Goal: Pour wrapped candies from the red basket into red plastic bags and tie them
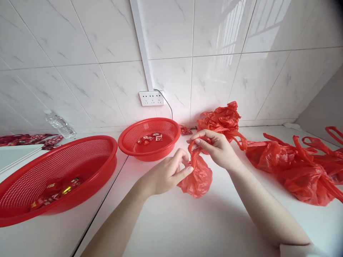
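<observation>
A small red plastic bag hangs between my hands, over the middle of the white table. My right hand pinches its upper handle part between thumb and fingers. Lower down on the left, my left hand grips the twisted neck of the bag with thumb and forefinger. The bag's lower part bulges, but its contents cannot be made out. Just behind my left hand stands a red perforated basket with several small wrapped pieces in it.
Another, larger red basket with wrapped pieces sits at the left. Filled red bags lie at the right, and a heap of crumpled red bags is by the wall. A clear plastic bottle lies behind the larger basket. A socket strip is on the wall.
</observation>
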The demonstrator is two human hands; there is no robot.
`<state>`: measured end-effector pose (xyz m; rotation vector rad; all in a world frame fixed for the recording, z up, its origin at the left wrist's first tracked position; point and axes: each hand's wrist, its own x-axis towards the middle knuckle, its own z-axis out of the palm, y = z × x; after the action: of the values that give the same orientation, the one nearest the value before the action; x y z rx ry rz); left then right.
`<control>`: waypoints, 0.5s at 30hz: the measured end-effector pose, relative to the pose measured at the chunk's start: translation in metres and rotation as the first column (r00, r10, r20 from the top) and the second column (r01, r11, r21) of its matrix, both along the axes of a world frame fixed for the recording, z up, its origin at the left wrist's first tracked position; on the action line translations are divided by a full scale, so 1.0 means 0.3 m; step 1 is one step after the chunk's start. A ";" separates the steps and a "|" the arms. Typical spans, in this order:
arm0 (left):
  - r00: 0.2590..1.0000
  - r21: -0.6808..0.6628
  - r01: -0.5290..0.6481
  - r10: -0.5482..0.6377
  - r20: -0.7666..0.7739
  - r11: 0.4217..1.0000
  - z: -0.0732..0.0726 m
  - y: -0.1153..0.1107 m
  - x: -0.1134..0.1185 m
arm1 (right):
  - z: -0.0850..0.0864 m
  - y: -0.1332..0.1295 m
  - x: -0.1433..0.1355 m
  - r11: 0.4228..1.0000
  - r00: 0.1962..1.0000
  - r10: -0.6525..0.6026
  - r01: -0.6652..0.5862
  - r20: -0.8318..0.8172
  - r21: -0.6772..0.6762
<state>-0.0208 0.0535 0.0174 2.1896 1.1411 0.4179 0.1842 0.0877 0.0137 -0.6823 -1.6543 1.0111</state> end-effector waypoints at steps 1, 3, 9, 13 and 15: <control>0.999 -0.048 0.029 -0.031 -0.034 0.998 0.001 0.001 0.003 | 0.001 -0.001 0.003 1.000 1.000 -0.001 0.000 -0.022 -0.028; 0.994 -0.062 0.067 -0.073 -0.087 0.996 0.001 0.004 0.009 | 0.000 -0.004 0.008 0.996 0.999 -0.015 0.010 -0.051 -0.091; 0.981 0.081 0.146 -0.134 -0.142 0.986 -0.024 0.016 0.030 | -0.010 0.002 0.019 0.979 0.987 -0.057 0.025 -0.153 -0.203; 0.970 0.252 0.235 -0.213 -0.114 0.939 -0.067 0.029 0.056 | -0.014 0.018 0.019 0.950 0.955 -0.013 -0.081 -0.297 -0.302; 0.958 0.337 0.286 -0.268 -0.099 0.897 -0.097 0.034 0.076 | -0.015 0.023 0.016 0.927 0.938 -0.005 -0.126 -0.347 -0.354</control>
<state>0.0020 0.0636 -0.0116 2.6400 0.8042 0.4705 0.1889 0.0945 0.0091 -0.6563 -1.1957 1.4244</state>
